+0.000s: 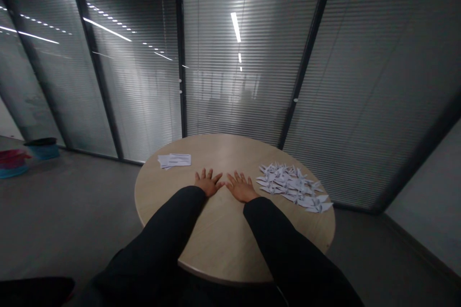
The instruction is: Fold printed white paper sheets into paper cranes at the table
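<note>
Black sleeves (288,244) took up the whole bottom of the shot, both arms reaching out over a round wood-look surface (219,240). My guy's left hand (208,182) and right hand (242,187) were lying flat on it, palms down, thumbs pretty much right next to each other near the middle. The fingers (202,174) were spread open on both hands with nothing in them, so no grip on anything at all.

The right hand was the closer one to the pile of white paper cranes (291,184), a big loose heap sitting just past its fingertips toward the right side of the surface, not touching the hand as far as I could see. Over on the left, a small stack of paper sheets (174,160) lay near the far edge, beyond the left hand and apart from it. Behind the surface ran a glass wall with blinds (230,81), showing reflections of ceiling lights (235,26). Down on the gray floor (72,211) to the left sat a blue tub (12,165) with something red in it and a blue bin (42,148) with a dark lid.
</note>
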Motion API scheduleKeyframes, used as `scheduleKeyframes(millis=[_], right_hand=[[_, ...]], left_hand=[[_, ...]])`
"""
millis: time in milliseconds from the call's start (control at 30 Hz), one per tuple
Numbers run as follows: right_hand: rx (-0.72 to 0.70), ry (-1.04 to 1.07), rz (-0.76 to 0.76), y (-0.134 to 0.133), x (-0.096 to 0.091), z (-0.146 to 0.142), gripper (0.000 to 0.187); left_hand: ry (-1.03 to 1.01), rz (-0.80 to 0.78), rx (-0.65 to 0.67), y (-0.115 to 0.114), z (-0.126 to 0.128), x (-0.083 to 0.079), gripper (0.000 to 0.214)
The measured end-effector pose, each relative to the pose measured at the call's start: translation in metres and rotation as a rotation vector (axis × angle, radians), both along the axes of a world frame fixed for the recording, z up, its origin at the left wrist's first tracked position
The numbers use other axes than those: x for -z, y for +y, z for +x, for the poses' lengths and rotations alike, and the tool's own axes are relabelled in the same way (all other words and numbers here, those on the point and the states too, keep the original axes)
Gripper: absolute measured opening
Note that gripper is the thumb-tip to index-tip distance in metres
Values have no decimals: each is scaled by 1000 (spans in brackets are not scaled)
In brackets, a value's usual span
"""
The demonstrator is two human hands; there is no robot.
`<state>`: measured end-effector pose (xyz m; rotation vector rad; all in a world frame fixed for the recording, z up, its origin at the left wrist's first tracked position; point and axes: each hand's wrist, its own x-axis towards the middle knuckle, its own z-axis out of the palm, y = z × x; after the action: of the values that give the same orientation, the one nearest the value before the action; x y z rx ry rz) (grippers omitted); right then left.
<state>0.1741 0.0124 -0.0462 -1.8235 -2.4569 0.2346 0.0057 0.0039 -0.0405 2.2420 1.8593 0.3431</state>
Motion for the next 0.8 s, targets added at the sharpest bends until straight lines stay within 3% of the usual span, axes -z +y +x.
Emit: scheduleKeyframes(millis=[333,800], right_hand=[[3,-28,-26,-2,-5,0,58],[-2,-1,-2,0,-1,1,58]], left_hand=[[151,-30,24,-1,-1,-4,65],[138,-29,11,-2,0,-4,65]])
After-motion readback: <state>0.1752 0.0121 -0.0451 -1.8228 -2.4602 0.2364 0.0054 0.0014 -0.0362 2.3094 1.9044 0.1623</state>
